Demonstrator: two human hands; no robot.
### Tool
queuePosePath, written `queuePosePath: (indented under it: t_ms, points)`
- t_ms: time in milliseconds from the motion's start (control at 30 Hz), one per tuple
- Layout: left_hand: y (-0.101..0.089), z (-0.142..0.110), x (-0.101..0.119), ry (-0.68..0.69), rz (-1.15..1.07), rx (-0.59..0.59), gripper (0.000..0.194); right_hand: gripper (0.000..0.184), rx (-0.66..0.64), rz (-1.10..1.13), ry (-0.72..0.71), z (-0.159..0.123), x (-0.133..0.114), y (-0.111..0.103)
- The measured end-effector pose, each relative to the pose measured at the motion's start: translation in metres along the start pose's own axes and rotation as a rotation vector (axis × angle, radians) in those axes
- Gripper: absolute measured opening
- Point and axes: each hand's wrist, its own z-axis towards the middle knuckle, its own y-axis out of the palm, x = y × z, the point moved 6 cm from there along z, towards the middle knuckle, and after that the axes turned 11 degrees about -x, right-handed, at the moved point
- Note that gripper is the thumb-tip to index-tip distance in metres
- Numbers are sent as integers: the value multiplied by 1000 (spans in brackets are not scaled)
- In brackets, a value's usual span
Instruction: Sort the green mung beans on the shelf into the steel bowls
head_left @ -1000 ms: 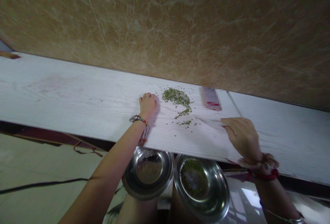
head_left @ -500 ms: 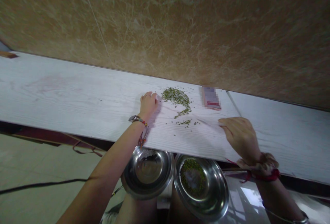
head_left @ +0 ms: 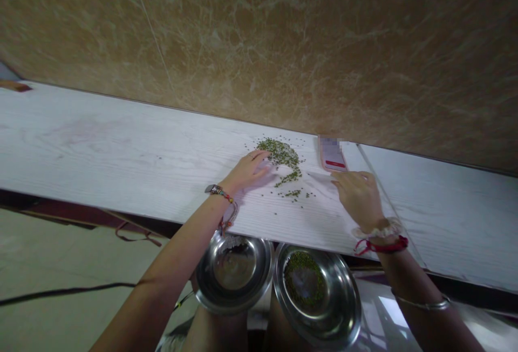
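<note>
Small green mung beans [head_left: 280, 152] lie spread on a white wood-grain tabletop [head_left: 121, 152], with a thinner trail curving toward the front edge. At the left side of the pile is my left hand [head_left: 247, 171], fingers stretched out and the tips at the beans. My right hand [head_left: 358, 195] is closed, to the right of the beans, on a thin pale tapered tool [head_left: 320, 177]. Its narrow end points left toward the bean trail; its exact kind is too faint to make out.
Below the table edge, a steel bowl [head_left: 202, 292] stands beside a second steel bowl [head_left: 343, 309] holding mung beans. A phone [head_left: 334, 155] lies near the marbled wall [head_left: 259, 44], just beyond my right hand. A dark cable [head_left: 73, 291] runs at lower left.
My left hand has moved right to the edge of the bean pile, and its fingers have stretched out. My right hand has shifted left and away from me with the pale tool.
</note>
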Motion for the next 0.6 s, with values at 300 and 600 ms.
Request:
queuePosePath:
  t_ms: [300,600]
  points:
    - [2,2,-7,-57,-17,20,42,17,38,75,-90,-21,-11,-39]
    - [1,2,-5,-58,-11,20,42,19,39,153,-116,-17,-17,-40]
